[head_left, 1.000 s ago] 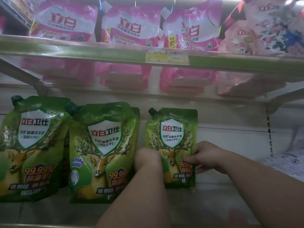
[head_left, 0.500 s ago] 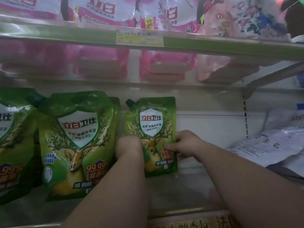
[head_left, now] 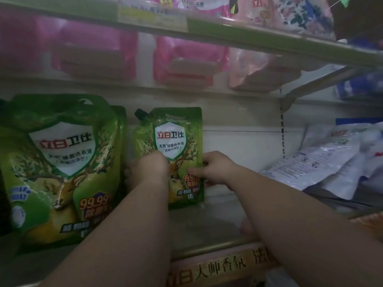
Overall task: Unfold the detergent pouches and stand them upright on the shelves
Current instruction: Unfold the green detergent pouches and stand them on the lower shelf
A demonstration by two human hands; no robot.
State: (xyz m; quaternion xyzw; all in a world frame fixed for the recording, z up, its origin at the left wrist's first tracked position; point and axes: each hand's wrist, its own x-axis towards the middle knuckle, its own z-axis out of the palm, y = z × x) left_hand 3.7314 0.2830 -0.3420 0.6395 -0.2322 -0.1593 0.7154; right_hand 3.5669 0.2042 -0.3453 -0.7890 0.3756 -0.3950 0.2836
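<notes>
A small green detergent pouch with a dark spout cap stands upright at the back of the middle shelf. My left hand grips its lower left side, fingers hidden behind the pouch. My right hand pinches its right edge, thumb on the front. To the left stands a large green pouch, with another one behind it.
White pouches lie flat on the shelf at the right. Pink pouches show through the clear upper shelf. A bracket and slotted upright divide the bays. Bare shelf lies between the small pouch and the upright.
The view has shifted right and closer, so the leftmost green pouch has left the frame. Both hands stay on the small pouch, which stays upright against the back wall.
</notes>
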